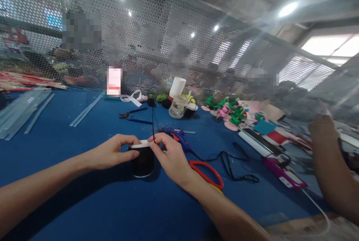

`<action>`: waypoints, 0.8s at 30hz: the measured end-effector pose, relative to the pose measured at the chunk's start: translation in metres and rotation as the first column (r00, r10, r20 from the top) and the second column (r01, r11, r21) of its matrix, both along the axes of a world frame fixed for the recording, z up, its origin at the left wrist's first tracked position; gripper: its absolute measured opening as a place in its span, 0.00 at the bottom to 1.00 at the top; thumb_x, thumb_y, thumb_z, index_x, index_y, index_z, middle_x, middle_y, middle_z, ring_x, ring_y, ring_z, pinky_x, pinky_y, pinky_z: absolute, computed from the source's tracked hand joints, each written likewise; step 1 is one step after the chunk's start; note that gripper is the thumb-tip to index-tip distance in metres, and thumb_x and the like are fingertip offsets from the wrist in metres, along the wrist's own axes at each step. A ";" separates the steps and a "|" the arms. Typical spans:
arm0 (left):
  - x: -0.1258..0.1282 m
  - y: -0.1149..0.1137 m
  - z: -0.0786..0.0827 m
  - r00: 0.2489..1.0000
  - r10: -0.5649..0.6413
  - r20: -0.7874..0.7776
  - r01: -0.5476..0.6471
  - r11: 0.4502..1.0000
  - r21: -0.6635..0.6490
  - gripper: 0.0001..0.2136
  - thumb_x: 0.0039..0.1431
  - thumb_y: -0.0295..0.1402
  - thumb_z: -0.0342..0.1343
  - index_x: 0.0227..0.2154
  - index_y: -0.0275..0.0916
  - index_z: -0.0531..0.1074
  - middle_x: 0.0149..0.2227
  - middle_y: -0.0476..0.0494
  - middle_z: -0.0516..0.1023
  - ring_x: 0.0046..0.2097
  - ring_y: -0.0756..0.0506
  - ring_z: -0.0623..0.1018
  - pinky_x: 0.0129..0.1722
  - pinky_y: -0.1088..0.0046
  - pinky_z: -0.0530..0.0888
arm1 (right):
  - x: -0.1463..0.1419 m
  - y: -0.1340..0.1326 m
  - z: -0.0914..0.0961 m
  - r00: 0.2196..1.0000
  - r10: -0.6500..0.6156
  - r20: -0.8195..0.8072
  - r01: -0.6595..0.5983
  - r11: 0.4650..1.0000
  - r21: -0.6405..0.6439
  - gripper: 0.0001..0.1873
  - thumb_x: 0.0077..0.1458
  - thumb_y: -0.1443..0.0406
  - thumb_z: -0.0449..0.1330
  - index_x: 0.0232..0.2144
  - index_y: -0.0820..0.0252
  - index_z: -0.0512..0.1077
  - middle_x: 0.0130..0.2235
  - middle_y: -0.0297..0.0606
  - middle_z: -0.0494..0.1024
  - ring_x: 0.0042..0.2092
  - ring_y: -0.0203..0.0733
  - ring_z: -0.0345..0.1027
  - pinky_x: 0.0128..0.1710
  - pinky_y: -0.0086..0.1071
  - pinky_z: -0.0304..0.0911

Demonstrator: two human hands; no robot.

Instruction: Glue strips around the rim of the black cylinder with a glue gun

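Observation:
A paper cup (143, 163) wrapped in black, with a white rim, stands upright just above or on the blue table. My left hand (119, 153) grips its left side, thumb outside and fingers over the rim. At the right of the rim, my right hand (169, 156) pinches a black yarn (153, 125). That strand runs back across the table to a black yarn ball (150, 102). Behind my right hand lies a blue glue gun (181, 140). Red-handled scissors (209, 173) are partly hidden beside my right forearm.
Blue-handled pliers (137, 115) lie beyond the cup. Farther back are stacked white cups (177, 87), a transparent cup (178, 107) and a finished-looking black cup (190, 110). Glue sticks (24, 110) lie left; a purple power strip (284, 173) and another person's arm (328, 158) are right.

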State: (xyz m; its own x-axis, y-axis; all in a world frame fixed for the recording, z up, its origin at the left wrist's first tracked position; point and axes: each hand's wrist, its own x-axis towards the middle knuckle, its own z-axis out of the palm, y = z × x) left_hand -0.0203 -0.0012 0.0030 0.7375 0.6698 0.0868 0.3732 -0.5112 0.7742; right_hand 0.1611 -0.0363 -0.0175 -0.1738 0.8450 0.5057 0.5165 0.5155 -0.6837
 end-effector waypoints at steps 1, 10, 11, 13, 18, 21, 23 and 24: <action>0.001 -0.001 0.000 1.000 0.014 -0.009 -0.014 1.000 0.006 0.08 0.52 0.33 0.47 0.26 0.34 0.66 0.28 0.49 0.69 0.33 0.48 0.68 0.36 0.75 0.66 | 0.000 0.000 0.000 1.000 0.001 0.009 -0.001 1.000 0.010 0.07 0.52 0.69 0.51 0.23 0.59 0.61 0.33 0.38 0.72 0.36 0.38 0.65 0.34 0.31 0.60; 0.013 -0.012 0.005 0.987 0.161 -0.010 -0.162 0.987 -0.019 0.10 0.52 0.34 0.46 0.27 0.33 0.68 0.24 0.49 0.67 0.28 0.49 0.66 0.29 0.75 0.64 | -0.006 -0.004 -0.001 0.998 0.014 0.066 -0.021 0.995 0.100 0.08 0.53 0.68 0.51 0.22 0.59 0.60 0.31 0.39 0.71 0.34 0.38 0.64 0.34 0.31 0.60; 0.013 -0.013 0.005 0.986 0.165 -0.013 -0.165 0.986 -0.020 0.10 0.52 0.34 0.46 0.26 0.33 0.68 0.23 0.50 0.66 0.27 0.49 0.65 0.29 0.75 0.63 | -0.006 -0.004 -0.001 0.997 0.015 0.074 -0.024 0.993 0.115 0.08 0.53 0.68 0.51 0.22 0.59 0.60 0.31 0.39 0.71 0.34 0.38 0.64 0.34 0.31 0.60; 0.013 -0.013 0.006 0.985 0.170 -0.014 -0.170 0.985 -0.027 0.10 0.51 0.34 0.46 0.25 0.33 0.68 0.22 0.51 0.65 0.26 0.50 0.64 0.28 0.75 0.62 | -0.008 -0.005 -0.002 0.996 0.017 0.084 -0.029 0.989 0.143 0.08 0.53 0.68 0.51 0.22 0.59 0.61 0.31 0.40 0.71 0.34 0.38 0.64 0.34 0.31 0.60; 0.010 -0.011 0.007 0.987 0.155 0.039 -0.151 0.983 -0.103 0.09 0.50 0.35 0.47 0.22 0.34 0.65 0.22 0.51 0.63 0.27 0.50 0.64 0.28 0.75 0.61 | -0.006 -0.005 0.005 0.999 0.046 0.014 -0.046 0.998 0.049 0.04 0.51 0.67 0.53 0.27 0.60 0.65 0.34 0.39 0.73 0.34 0.36 0.65 0.30 0.27 0.61; 0.008 -0.007 0.003 0.970 0.215 0.111 -0.196 0.968 -0.154 0.09 0.49 0.36 0.49 0.21 0.35 0.65 0.22 0.52 0.64 0.28 0.49 0.64 0.29 0.75 0.61 | 0.005 0.001 0.018 0.999 -0.042 0.002 0.042 0.998 -0.036 0.08 0.51 0.65 0.53 0.35 0.62 0.68 0.37 0.39 0.73 0.35 0.35 0.67 0.30 0.26 0.62; 0.008 -0.005 -0.003 0.942 0.282 0.184 -0.240 0.946 -0.218 0.10 0.48 0.37 0.50 0.22 0.35 0.64 0.23 0.51 0.65 0.29 0.49 0.65 0.30 0.74 0.61 | 0.019 0.009 0.025 0.972 -0.182 0.148 0.195 0.978 -0.077 0.11 0.52 0.64 0.52 0.36 0.63 0.68 0.36 0.39 0.74 0.35 0.36 0.67 0.33 0.26 0.61; 0.008 -0.004 -0.006 0.928 0.307 0.210 -0.248 0.931 -0.266 0.10 0.49 0.38 0.50 0.23 0.35 0.64 0.24 0.50 0.66 0.30 0.48 0.66 0.32 0.74 0.62 | 0.026 0.014 0.027 0.927 -0.248 0.280 0.284 0.954 -0.094 0.11 0.53 0.64 0.51 0.36 0.64 0.68 0.37 0.40 0.74 0.36 0.36 0.67 0.36 0.27 0.61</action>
